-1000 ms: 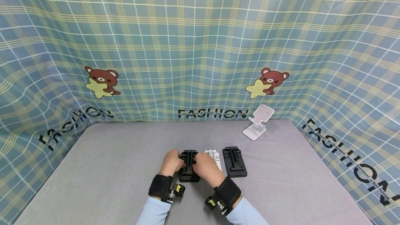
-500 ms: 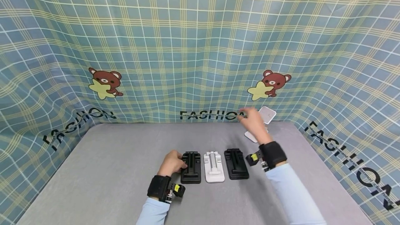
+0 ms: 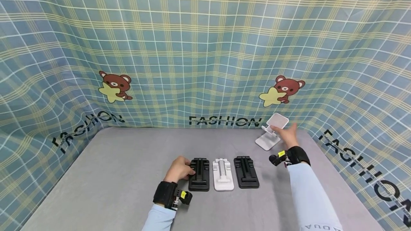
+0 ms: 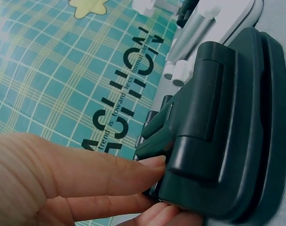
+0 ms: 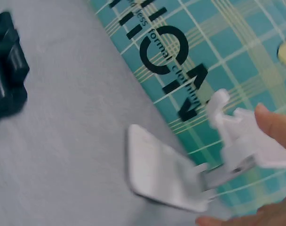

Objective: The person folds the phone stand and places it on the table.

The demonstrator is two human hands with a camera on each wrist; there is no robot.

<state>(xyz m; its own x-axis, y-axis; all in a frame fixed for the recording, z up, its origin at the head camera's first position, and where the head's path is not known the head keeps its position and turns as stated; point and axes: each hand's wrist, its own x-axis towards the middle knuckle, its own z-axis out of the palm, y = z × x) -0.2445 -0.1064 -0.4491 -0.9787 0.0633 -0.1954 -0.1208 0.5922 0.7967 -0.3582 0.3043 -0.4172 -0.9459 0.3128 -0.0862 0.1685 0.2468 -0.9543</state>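
My left hand is at the left edge of a folded black phone stand. In the left wrist view, its thumb and fingers pinch a corner of that stand. At the back right, a white phone stand stands unfolded, its upper plate tilted up. My right hand is at its right side with thumb and fingers spread apart. In the right wrist view, the fingers are around the blurred white stand's upper part; whether they touch it I cannot tell.
A folded white phone stand lies right of the left black one. Another folded black phone stand lies beyond it. All rest on a grey cloth-covered table. A plaid curtain hangs behind the table.
My right hand has left the left black stand and moved right and away to the unfolded white stand. My left hand has stayed by the black stand. The view has shifted slightly.
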